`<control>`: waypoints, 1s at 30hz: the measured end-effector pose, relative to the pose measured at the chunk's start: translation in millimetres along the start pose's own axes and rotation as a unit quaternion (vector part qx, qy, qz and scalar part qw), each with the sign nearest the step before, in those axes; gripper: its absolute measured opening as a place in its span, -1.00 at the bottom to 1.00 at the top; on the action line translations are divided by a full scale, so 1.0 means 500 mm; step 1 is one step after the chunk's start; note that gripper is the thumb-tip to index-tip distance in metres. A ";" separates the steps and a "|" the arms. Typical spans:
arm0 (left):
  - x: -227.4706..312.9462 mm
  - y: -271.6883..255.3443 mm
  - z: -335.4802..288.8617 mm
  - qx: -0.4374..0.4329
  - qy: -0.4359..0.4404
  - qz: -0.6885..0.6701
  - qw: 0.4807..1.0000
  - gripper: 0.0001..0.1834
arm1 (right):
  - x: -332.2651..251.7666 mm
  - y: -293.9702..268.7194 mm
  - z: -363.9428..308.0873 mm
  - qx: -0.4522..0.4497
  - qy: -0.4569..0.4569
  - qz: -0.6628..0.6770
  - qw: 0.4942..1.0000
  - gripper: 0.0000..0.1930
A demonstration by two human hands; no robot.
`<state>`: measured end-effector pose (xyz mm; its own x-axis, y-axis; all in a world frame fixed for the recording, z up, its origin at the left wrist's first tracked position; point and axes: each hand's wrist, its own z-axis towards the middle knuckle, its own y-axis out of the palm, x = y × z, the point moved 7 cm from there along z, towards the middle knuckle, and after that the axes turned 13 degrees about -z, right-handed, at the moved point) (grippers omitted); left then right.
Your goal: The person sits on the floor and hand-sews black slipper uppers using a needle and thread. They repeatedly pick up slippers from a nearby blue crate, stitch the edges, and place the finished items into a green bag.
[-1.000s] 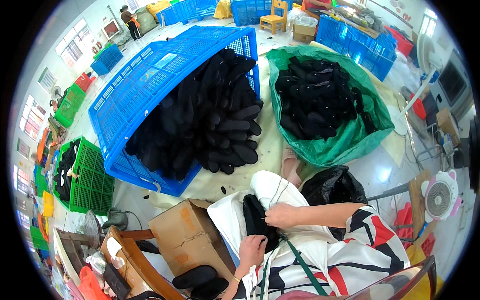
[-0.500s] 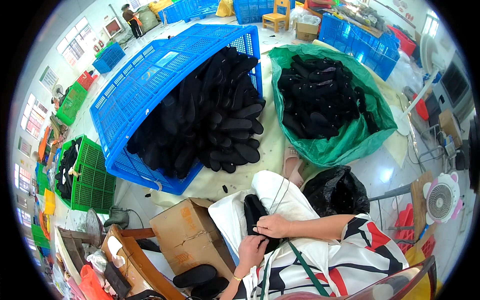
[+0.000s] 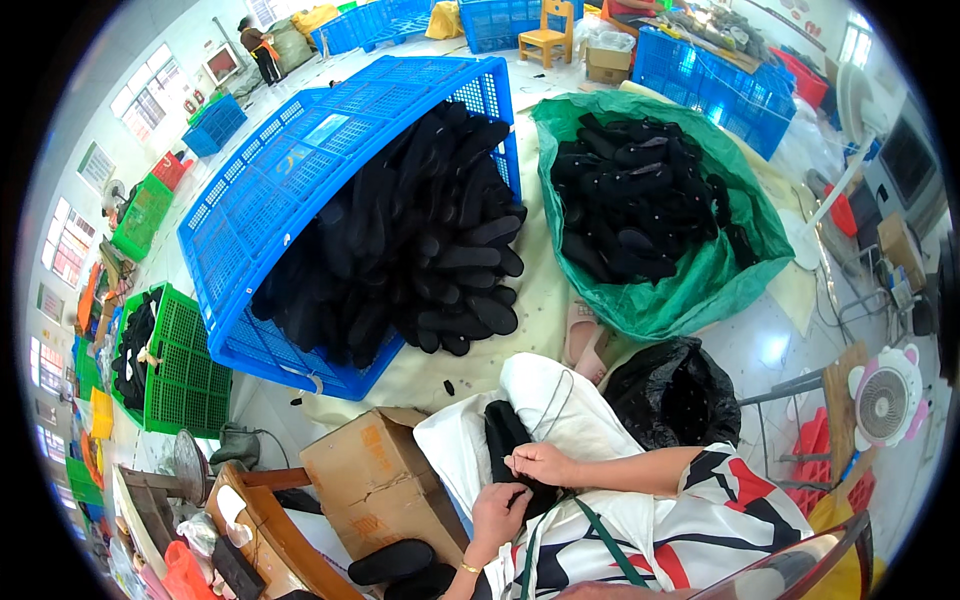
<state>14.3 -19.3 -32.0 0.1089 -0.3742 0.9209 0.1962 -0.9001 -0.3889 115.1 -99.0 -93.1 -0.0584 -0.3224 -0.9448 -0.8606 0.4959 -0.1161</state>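
A narrow black shoe (image 3: 504,430) lies lengthwise on the white cloth (image 3: 448,437) over my lap. My left hand (image 3: 497,512) grips its near end, fingers bent over the black fabric. Just above, my right hand (image 3: 545,465) is closed in a pinch at the shoe's right edge. Whatever small thing sits between those fingertips is too small to make out. A thin dark thread (image 3: 571,393) loops over the cloth beyond my right hand. My fingers cover the shoe's near part.
Ahead, a tipped blue crate (image 3: 262,225) spills black soles (image 3: 465,258). Right of it stands a green sack (image 3: 690,300) of black shoe pieces. A black plastic bag (image 3: 640,385), a cardboard box (image 3: 365,470) and a wooden stool (image 3: 262,540) surround my lap. Black soles (image 3: 392,562) lie beside the box.
The whole view has shifted slightly, with the hands and shoe lower in it. The thread now curves in a slack loop where it ran straighter. Both hands stay on the shoe.
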 end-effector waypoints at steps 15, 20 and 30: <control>0.025 -0.001 0.008 -0.023 -0.047 0.076 0.996 -0.80 | -0.081 -0.134 -0.021 -0.007 -0.218 -0.370 0.903 -0.77; 0.015 0.002 0.005 -0.026 -0.039 0.028 0.999 -0.83 | -0.075 -0.235 -0.003 0.089 -0.187 -0.309 0.928 -0.84; 0.029 0.001 0.011 -0.032 -0.028 0.034 0.999 -0.83 | -0.071 -0.221 0.013 0.076 -0.054 -0.180 0.979 -0.85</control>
<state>21.4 -24.1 -19.0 0.1751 -0.4227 0.8892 0.1250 -0.8863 -0.4459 215.4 -137.2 -48.7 0.2958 -0.4148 -0.8605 -0.7297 0.4832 -0.4838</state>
